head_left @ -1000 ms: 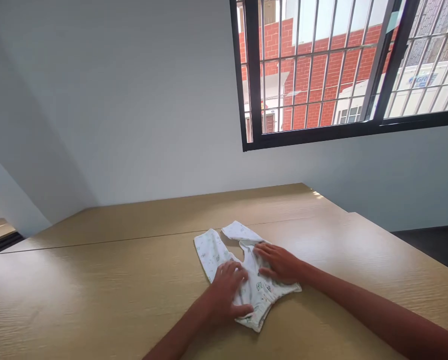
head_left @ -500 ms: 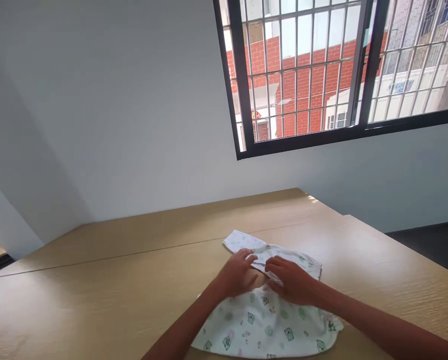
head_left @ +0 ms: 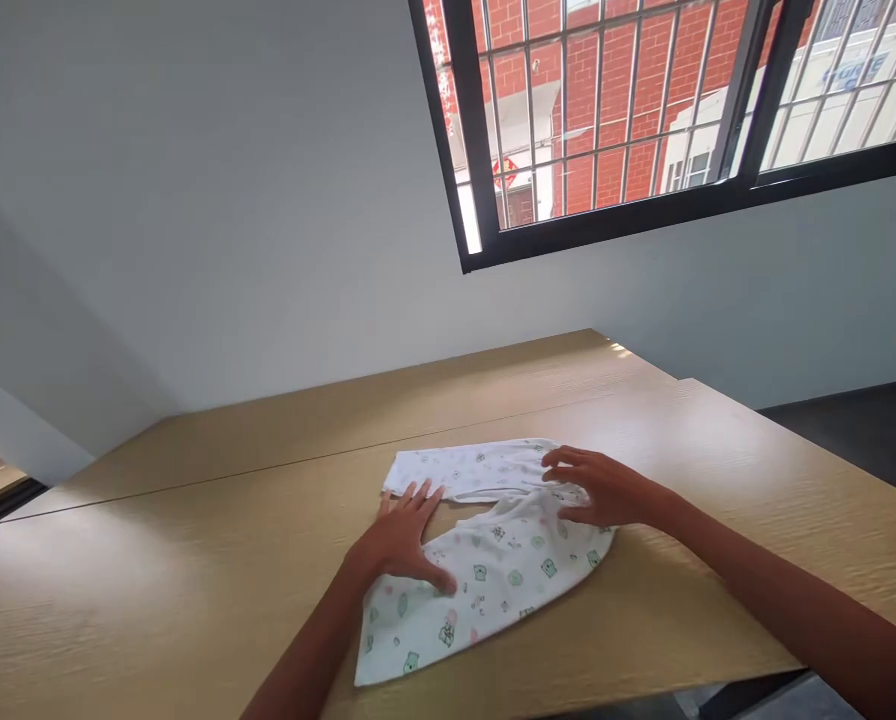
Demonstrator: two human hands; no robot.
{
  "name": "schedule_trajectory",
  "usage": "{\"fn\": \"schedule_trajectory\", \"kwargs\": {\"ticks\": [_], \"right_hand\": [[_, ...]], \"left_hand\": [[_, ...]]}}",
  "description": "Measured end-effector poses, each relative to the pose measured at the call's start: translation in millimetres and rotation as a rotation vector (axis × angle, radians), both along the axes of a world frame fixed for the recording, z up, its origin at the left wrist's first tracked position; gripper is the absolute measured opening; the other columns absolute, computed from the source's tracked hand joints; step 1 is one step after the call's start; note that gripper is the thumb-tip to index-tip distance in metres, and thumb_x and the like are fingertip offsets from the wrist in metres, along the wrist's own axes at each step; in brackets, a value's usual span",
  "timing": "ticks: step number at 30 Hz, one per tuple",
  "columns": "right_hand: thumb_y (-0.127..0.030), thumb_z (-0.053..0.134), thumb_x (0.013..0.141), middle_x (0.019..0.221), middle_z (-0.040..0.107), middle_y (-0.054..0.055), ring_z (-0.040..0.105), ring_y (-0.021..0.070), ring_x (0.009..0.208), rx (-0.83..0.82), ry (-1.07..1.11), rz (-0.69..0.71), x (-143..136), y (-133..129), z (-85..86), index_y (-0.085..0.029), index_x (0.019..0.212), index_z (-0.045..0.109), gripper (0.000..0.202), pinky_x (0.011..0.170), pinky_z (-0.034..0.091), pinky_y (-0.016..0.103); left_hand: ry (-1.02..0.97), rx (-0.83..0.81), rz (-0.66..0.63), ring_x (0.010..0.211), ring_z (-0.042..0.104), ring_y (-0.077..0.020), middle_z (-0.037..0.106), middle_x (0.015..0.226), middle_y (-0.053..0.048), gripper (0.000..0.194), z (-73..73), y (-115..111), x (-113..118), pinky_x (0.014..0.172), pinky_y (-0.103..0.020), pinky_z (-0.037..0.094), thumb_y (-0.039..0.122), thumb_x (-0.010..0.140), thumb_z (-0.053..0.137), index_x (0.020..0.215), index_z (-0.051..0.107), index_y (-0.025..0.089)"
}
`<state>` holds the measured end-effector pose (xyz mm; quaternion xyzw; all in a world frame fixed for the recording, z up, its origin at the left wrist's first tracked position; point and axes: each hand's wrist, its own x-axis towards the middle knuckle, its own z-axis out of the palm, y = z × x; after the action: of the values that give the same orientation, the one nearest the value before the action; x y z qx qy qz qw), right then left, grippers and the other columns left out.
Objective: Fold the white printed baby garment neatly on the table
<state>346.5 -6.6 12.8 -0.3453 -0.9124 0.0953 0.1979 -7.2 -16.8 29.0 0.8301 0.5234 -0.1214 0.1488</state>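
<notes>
A white cloth garment with green and pink animal prints lies on the wooden table. It has two long parts that join at the right, with a strip of bare wood between them. My left hand rests with fingers spread across the left side, its fingertips at the upper part and its thumb on the lower part. My right hand is at the joined right end, fingers apart and slightly curved, touching the fabric. Neither hand has the cloth gripped.
A grey-white wall rises behind the table. A black-framed window with metal bars is at the upper right. Dark floor shows beyond the table's right edge.
The garment has turned and its parts now lie spread, joined at the right. My left hand has moved left and opened flatter; my right hand has moved to the right end. The view has tilted down.
</notes>
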Motion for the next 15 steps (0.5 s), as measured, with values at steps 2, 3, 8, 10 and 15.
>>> {"fn": "schedule_trajectory", "kwargs": {"ticks": [2, 3, 8, 10, 15], "right_hand": [[-0.030, 0.070, 0.078, 0.117, 0.061, 0.010, 0.060, 0.0248, 0.104, -0.054, 0.030, 0.017, 5.8, -8.0, 7.1, -0.020, 0.105, 0.067, 0.029, 0.089, 0.049, 0.039], [-0.028, 0.070, 0.077, 0.113, 0.062, 0.009, 0.061, 0.0233, 0.101, -0.099, 0.039, 0.038, 8.9, -12.7, 8.6, -0.021, 0.101, 0.068, 0.025, 0.088, 0.050, 0.037], [-0.023, 0.068, 0.079, 0.125, 0.058, 0.010, 0.054, 0.0255, 0.119, -0.251, 0.097, 0.101, 30.7, -42.5, -3.4, -0.024, 0.113, 0.066, 0.034, 0.100, 0.046, 0.040], [-0.026, 0.068, 0.079, 0.139, 0.049, 0.011, 0.040, 0.0290, 0.133, -0.252, 0.075, 0.084, 40.7, -60.1, -9.5, -0.026, 0.129, 0.057, 0.050, 0.108, 0.039, 0.046], [-0.030, 0.071, 0.077, 0.147, 0.040, 0.006, 0.029, 0.0350, 0.138, -0.296, -0.030, -0.037, 58.3, -110.5, -18.7, -0.034, 0.140, 0.046, 0.069, 0.111, 0.033, 0.056]], "left_hand": [[-0.005, -0.012, 0.005, 0.143, -0.003, -0.0417, 0.003, 0.157, -0.018, 0.136, 7.9, -3.0, -4.2, 0.111, -0.065, -0.002, 0.081, 0.048, 0.068, 0.152, 0.010, 0.016], [-0.035, -0.018, -0.017, 0.143, -0.003, -0.0413, 0.004, 0.157, -0.018, 0.132, 12.4, -6.3, -5.9, 0.112, -0.064, 0.000, 0.079, 0.051, 0.069, 0.152, 0.013, 0.017], [-0.248, -0.115, -0.121, 0.144, 0.011, -0.0362, 0.014, 0.159, -0.004, 0.101, 26.1, -56.3, -19.6, 0.114, -0.053, 0.023, 0.060, 0.063, 0.076, 0.148, 0.028, 0.035], [-0.268, -0.168, -0.096, 0.143, 0.018, -0.0362, 0.017, 0.158, 0.000, 0.097, 21.3, -84.1, -27.9, 0.113, -0.052, 0.027, 0.051, 0.064, 0.079, 0.146, 0.029, 0.041], [-0.360, -0.187, -0.062, 0.144, 0.013, -0.0335, 0.013, 0.158, 0.007, 0.074, -3.9, -131.6, -46.6, 0.117, -0.054, 0.016, 0.043, 0.083, 0.063, 0.146, 0.024, 0.047]]}}
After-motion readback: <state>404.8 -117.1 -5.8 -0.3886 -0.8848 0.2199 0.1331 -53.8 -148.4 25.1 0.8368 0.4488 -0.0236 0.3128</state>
